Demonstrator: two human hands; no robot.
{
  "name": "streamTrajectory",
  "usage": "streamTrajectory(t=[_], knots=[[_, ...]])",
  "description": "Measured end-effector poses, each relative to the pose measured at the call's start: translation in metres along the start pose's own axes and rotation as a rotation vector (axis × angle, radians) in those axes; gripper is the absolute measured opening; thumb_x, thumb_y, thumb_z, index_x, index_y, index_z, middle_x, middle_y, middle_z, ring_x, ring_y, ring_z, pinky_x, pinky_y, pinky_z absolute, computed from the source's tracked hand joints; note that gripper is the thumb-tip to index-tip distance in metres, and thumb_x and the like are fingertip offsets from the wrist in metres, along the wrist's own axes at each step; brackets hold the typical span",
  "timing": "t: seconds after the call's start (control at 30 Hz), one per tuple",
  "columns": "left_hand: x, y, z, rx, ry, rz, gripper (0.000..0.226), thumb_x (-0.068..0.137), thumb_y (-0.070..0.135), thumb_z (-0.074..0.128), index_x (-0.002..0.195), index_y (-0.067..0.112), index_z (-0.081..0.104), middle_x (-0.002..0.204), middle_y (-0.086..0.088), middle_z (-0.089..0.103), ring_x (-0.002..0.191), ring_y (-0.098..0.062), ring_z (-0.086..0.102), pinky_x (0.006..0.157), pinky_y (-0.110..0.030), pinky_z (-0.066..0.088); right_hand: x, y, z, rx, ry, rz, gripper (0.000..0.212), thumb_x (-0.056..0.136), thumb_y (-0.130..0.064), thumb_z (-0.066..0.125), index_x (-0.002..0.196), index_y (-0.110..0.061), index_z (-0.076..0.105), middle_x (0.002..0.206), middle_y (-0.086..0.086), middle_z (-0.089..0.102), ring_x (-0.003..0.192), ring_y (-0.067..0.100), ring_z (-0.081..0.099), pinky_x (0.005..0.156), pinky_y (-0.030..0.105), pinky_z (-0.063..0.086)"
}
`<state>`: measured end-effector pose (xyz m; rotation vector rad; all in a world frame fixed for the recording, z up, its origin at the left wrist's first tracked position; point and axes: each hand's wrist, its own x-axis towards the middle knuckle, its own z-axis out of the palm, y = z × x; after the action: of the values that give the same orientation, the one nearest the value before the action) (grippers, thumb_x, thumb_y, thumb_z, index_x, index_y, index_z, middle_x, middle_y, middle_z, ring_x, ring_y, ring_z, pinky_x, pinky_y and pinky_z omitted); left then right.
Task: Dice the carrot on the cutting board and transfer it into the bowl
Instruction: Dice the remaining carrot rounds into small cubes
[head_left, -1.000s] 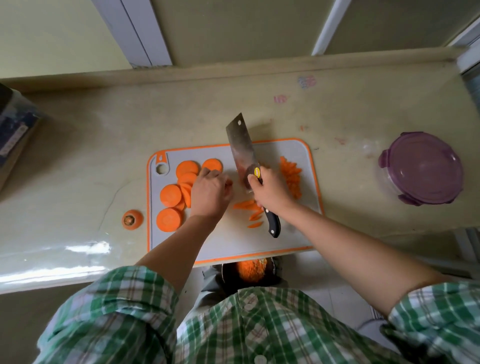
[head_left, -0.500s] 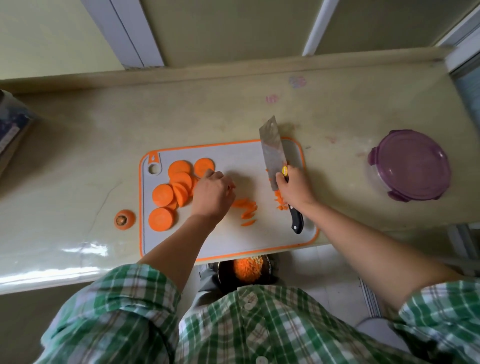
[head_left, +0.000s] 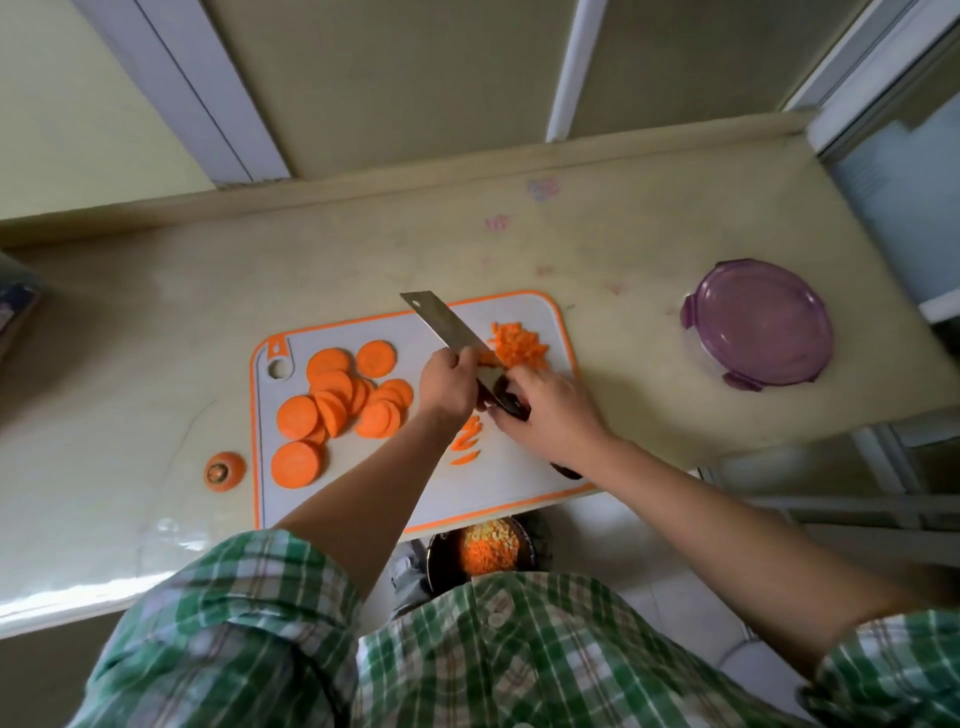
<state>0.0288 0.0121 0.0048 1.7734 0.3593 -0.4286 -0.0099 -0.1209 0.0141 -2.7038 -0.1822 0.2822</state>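
**A:** Where to look for the carrot?

**B:** In four places. Overlapped as carrot rounds (head_left: 332, 400) on the left half of the cutting board (head_left: 519, 470). Cut into a few strips (head_left: 467, 441) near the middle, just below the left hand (head_left: 447, 387). Heaped as a diced pile (head_left: 519, 343) in the far right corner. Partly tipped already into the bowl (head_left: 441, 556) below the near edge.

**A:** And the hands?

**B:** Gripping the cleaver (head_left: 441, 325) with the right hand (head_left: 550, 410), fingers curled round the handle close to the blade. Left hand up against the blade's flat, knuckles up. Cannot tell whether pinching it or only touching. Probably wiping off stuck bits.

**A:** Why keep the bowl so low?

**B:** Likely for sweeping dice straight off the board, which seems to jut past the counter (head_left: 156, 338).

**A:** Room to move?

**B:** Plenty of bare board between strips and near rim. Tighter at the far right, with dice close to the rim and easy to spill. No trouble from the carrot top (head_left: 224, 470) just left of the board, nor from the purple lidded container (head_left: 761, 322) well off to the right.
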Motion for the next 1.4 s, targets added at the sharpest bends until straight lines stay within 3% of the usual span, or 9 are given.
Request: streamTrajectory(t=[0.07, 0.2, 0.3, 0.53, 0.77, 0.9, 1.0, 1.1, 1.4], knots=[[-0.001, -0.001, -0.001, -0.047, -0.003, -0.028, 0.038, 0.094, 0.009, 0.037, 0.064, 0.007, 0.06, 0.047, -0.006, 0.057, 0.036, -0.017, 0.049, 0.04, -0.022, 0.038, -0.008, 0.011, -0.003, 0.217, 0.035, -0.005, 0.052, 0.084, -0.054, 0.05, 0.12, -0.018, 0.059, 0.095, -0.001, 0.057, 0.088, 0.02, 0.058, 0.078, 0.033, 0.046], [0.003, -0.002, 0.008, -0.004, 0.02, -0.034, 0.037, 0.094, 0.013, 0.036, 0.064, 0.003, 0.055, 0.05, -0.012, 0.054, 0.038, -0.023, 0.048, 0.046, -0.029, 0.039, -0.007, 0.021, 0.008, 0.409, -0.034, -0.045, 0.061, 0.086, -0.058, 0.022, 0.144, -0.042, 0.033, 0.146, 0.0, 0.026, 0.132, 0.017, 0.028, 0.114, 0.036, 0.022], [0.002, -0.001, 0.011, -0.008, 0.027, -0.037, 0.036, 0.094, 0.013, 0.034, 0.066, 0.001, 0.054, 0.052, -0.014, 0.053, 0.039, -0.023, 0.048, 0.047, -0.03, 0.039, -0.002, 0.018, 0.012, 0.381, -0.063, -0.024, 0.063, 0.084, -0.059, 0.012, 0.144, -0.048, 0.027, 0.159, -0.005, 0.002, 0.142, 0.022, 0.009, 0.117, 0.039, 0.011], [0.003, -0.002, 0.003, -0.078, 0.083, -0.107, 0.031, 0.095, 0.012, 0.03, 0.07, 0.005, 0.048, 0.061, -0.012, 0.046, 0.051, -0.023, 0.045, 0.045, -0.028, 0.038, -0.002, 0.021, 0.017, 0.31, -0.16, -0.099, 0.048, 0.091, -0.053, 0.012, 0.138, -0.064, 0.017, 0.158, -0.013, -0.015, 0.145, 0.022, -0.004, 0.113, 0.043, 0.004], [0.002, -0.008, 0.005, 0.008, 0.051, -0.095, 0.036, 0.08, 0.034, 0.032, 0.074, 0.005, 0.052, 0.071, -0.016, 0.052, 0.065, -0.027, 0.047, 0.06, -0.04, 0.037, 0.004, 0.031, 0.021, 0.22, -0.163, 0.162, 0.066, 0.086, -0.056, 0.01, 0.15, -0.041, 0.015, 0.159, -0.008, -0.018, 0.145, 0.014, -0.015, 0.116, 0.047, 0.0], [-0.001, 0.0, 0.005, 0.003, 0.05, -0.074, 0.036, 0.093, 0.019, 0.031, 0.064, 0.006, 0.048, 0.057, -0.011, 0.049, 0.052, -0.026, 0.047, 0.056, -0.036, 0.04, 0.004, 0.026, 0.022, 0.237, -0.138, -0.019, 0.056, 0.091, -0.052, 0.014, 0.147, -0.05, 0.015, 0.159, -0.012, -0.015, 0.144, 0.012, -0.011, 0.11, 0.033, 0.001], [-0.001, -0.001, 0.003, 0.023, 0.044, -0.08, 0.036, 0.084, 0.031, 0.032, 0.068, 0.004, 0.05, 0.063, -0.016, 0.052, 0.059, -0.029, 0.051, 0.056, -0.039, 0.042, 0.007, 0.026, 0.027, 0.209, -0.167, 0.109, 0.054, 0.094, -0.051, 0.014, 0.148, -0.046, 0.014, 0.16, -0.006, -0.014, 0.146, 0.016, -0.011, 0.112, 0.037, 0.0], [-0.002, -0.003, 0.0, 0.018, 0.047, -0.076, 0.036, 0.09, 0.025, 0.033, 0.062, 0.007, 0.047, 0.053, -0.004, 0.05, 0.052, -0.02, 0.05, 0.05, -0.026, 0.04, 0.011, 0.019, 0.028, 0.261, -0.143, 0.094, 0.055, 0.092, -0.054, 0.015, 0.146, -0.05, 0.013, 0.16, -0.008, -0.011, 0.145, 0.016, -0.008, 0.113, 0.04, 0.003], [-0.002, -0.004, -0.009, -0.001, 0.081, -0.077, 0.034, 0.082, 0.031, 0.034, 0.067, 0.005, 0.051, 0.065, -0.013, 0.051, 0.061, -0.027, 0.049, 0.056, -0.039, 0.041, 0.017, 0.011, 0.027, 0.186, -0.15, 0.097, 0.058, 0.092, -0.056, 0.012, 0.148, -0.043, 0.021, 0.16, -0.007, -0.006, 0.146, 0.02, -0.005, 0.113, 0.04, 0.006]])
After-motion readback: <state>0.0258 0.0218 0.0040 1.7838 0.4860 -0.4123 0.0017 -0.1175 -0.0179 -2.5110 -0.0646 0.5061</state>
